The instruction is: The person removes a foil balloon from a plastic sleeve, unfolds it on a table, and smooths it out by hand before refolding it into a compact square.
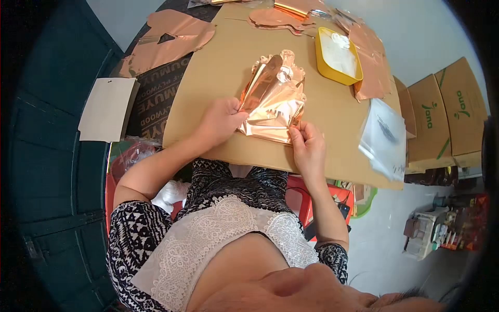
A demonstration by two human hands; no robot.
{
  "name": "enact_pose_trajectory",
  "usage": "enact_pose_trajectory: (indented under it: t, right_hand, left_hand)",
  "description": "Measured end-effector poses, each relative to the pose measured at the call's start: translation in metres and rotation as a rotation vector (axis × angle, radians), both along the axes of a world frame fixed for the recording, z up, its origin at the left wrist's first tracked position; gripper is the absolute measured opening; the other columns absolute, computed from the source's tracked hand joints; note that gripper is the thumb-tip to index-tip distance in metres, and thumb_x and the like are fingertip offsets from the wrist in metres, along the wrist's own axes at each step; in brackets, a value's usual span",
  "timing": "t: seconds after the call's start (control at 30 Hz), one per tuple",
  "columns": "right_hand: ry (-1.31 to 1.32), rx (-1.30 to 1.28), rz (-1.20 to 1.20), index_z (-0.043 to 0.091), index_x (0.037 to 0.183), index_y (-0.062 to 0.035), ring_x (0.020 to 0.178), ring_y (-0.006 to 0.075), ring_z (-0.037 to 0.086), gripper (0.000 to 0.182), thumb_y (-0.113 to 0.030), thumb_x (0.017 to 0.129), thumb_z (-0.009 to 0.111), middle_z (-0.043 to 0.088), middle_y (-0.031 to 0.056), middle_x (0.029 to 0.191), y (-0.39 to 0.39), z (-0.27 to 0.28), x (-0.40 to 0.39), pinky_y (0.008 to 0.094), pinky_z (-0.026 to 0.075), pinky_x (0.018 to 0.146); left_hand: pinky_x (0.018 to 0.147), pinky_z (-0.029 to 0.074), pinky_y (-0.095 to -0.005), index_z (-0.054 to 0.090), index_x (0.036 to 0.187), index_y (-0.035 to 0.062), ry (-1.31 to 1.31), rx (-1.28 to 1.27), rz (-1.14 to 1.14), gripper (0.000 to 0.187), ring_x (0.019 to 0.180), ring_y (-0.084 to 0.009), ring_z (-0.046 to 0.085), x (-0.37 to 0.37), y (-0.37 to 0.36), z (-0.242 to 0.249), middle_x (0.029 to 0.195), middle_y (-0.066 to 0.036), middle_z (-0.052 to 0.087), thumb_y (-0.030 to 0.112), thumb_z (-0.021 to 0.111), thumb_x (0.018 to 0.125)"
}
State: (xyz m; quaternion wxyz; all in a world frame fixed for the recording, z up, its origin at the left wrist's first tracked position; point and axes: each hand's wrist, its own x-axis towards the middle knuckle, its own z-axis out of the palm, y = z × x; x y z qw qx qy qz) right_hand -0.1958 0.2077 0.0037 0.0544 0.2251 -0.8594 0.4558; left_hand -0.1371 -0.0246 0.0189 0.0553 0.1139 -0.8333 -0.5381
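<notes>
A folded, shiny rose-gold foil balloon lies on the cardboard-topped table in front of me. Its far edge is wavy and crumpled; the near edge is a fairly straight fold. At its left side, my left hand pinches the foil between thumb and fingers. My right hand grips the near right corner, thumb on top, with the fingertips partly hidden beneath the foil.
Beyond the foil to the right stands a yellow tub of white material. More flat foil shapes lie along the far side. A clear plastic bag rests at the right edge, beside cardboard boxes. White card sits left.
</notes>
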Motion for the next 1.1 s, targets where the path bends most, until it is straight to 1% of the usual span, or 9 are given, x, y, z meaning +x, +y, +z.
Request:
enact_pose_trajectory:
  t: [0.03, 0.13, 0.23, 0.37, 0.43, 0.63, 0.77, 1.0, 1.1]
  right_hand:
    - [0.043, -0.005, -0.007, 0.064, 0.098, -0.0018, 0.071, 0.0290, 0.056, 0.019, -0.013, 0.084, 0.070, 0.062, 0.0121, 0.077, -0.003, -0.001, 0.001, 0.0390, 0.042, 0.073]
    - [0.136, 0.055, -0.023, 0.059, 0.114, -0.0004, 0.074, 0.0294, 0.057, 0.033, -0.013, 0.085, 0.068, 0.061, 0.0125, 0.079, -0.006, 0.000, 0.001, 0.0401, 0.042, 0.074]
    - [0.168, 0.088, -0.031, 0.052, 0.128, -0.0008, 0.080, 0.0283, 0.055, 0.048, -0.014, 0.085, 0.068, 0.059, 0.0113, 0.080, -0.005, 0.006, 0.004, 0.0416, 0.039, 0.078]
    - [0.181, 0.139, -0.025, 0.043, 0.139, -0.0019, 0.087, 0.0258, 0.051, 0.064, -0.016, 0.083, 0.070, 0.056, 0.0075, 0.082, -0.002, 0.015, 0.015, 0.0427, 0.033, 0.084]
    - [0.198, 0.162, -0.009, 0.040, 0.142, -0.0019, 0.087, 0.0252, 0.050, 0.067, -0.014, 0.083, 0.070, 0.056, 0.0065, 0.082, 0.000, 0.014, 0.015, 0.0425, 0.032, 0.085]
    - [0.210, 0.200, -0.008, 0.035, 0.145, 0.0020, 0.087, 0.0258, 0.050, 0.071, -0.009, 0.083, 0.068, 0.057, 0.0060, 0.082, -0.004, 0.011, 0.012, 0.0429, 0.031, 0.087]
    - [0.152, 0.155, -0.033, 0.035, 0.143, 0.0046, 0.088, 0.0265, 0.051, 0.068, -0.010, 0.085, 0.067, 0.059, 0.0061, 0.084, -0.001, 0.006, 0.004, 0.0442, 0.032, 0.089]
    - [0.268, 0.167, -0.036, 0.037, 0.141, 0.0049, 0.100, 0.0321, 0.050, 0.060, -0.016, 0.091, 0.060, 0.059, 0.0145, 0.103, 0.008, 0.003, -0.010, 0.0462, 0.036, 0.091]
    - [0.323, 0.209, -0.013, 0.037, 0.141, 0.0045, 0.106, 0.0354, 0.049, 0.058, -0.017, 0.092, 0.059, 0.055, 0.0190, 0.114, 0.008, 0.004, -0.014, 0.0476, 0.036, 0.094]
  left_hand:
    - [0.049, 0.041, -0.0328, 0.061, 0.075, -0.0035, 0.000, -0.007, 0.008, 0.018, 0.053, -0.0114, 0.052, -0.003, -0.001, 0.000, 0.056, -0.006, 0.055, 0.012, 0.065, 0.082]
    - [0.048, 0.040, -0.0329, 0.061, 0.073, -0.0033, 0.011, 0.061, -0.049, 0.019, 0.052, -0.0112, 0.051, -0.012, -0.010, -0.015, 0.055, -0.005, 0.053, 0.013, 0.067, 0.081]
    - [0.048, 0.040, -0.0320, 0.061, 0.074, -0.0029, 0.026, -0.015, -0.038, 0.018, 0.053, -0.0099, 0.051, -0.016, -0.012, -0.019, 0.056, -0.004, 0.053, 0.013, 0.067, 0.081]
    - [0.050, 0.040, -0.0277, 0.062, 0.075, -0.0016, 0.016, 0.102, -0.051, 0.015, 0.057, -0.0076, 0.052, -0.010, -0.010, -0.006, 0.062, -0.001, 0.057, 0.010, 0.066, 0.083]
    - [0.055, 0.042, -0.0222, 0.064, 0.081, -0.0002, -0.062, 0.091, -0.073, 0.010, 0.063, -0.0057, 0.055, -0.006, -0.008, 0.011, 0.071, 0.001, 0.062, 0.007, 0.064, 0.087]
    - [0.054, 0.039, -0.0232, 0.065, 0.079, 0.0013, -0.136, 0.198, -0.061, 0.011, 0.059, -0.0066, 0.051, -0.013, -0.019, -0.004, 0.068, 0.001, 0.060, 0.010, 0.067, 0.086]
    - [0.046, 0.035, -0.0299, 0.063, 0.068, -0.0020, -0.113, 0.220, 0.026, 0.015, 0.052, -0.0101, 0.046, -0.019, -0.012, -0.007, 0.058, 0.000, 0.051, 0.007, 0.070, 0.078]
    - [0.046, 0.036, -0.0312, 0.063, 0.068, -0.0018, -0.162, 0.244, 0.056, 0.016, 0.051, -0.0123, 0.048, -0.029, -0.017, -0.014, 0.057, -0.003, 0.052, 0.006, 0.070, 0.079]
    - [0.045, 0.036, -0.0317, 0.062, 0.068, -0.0016, -0.214, 0.288, 0.076, 0.017, 0.050, -0.0136, 0.049, -0.029, -0.012, 0.001, 0.059, -0.005, 0.054, 0.007, 0.069, 0.081]
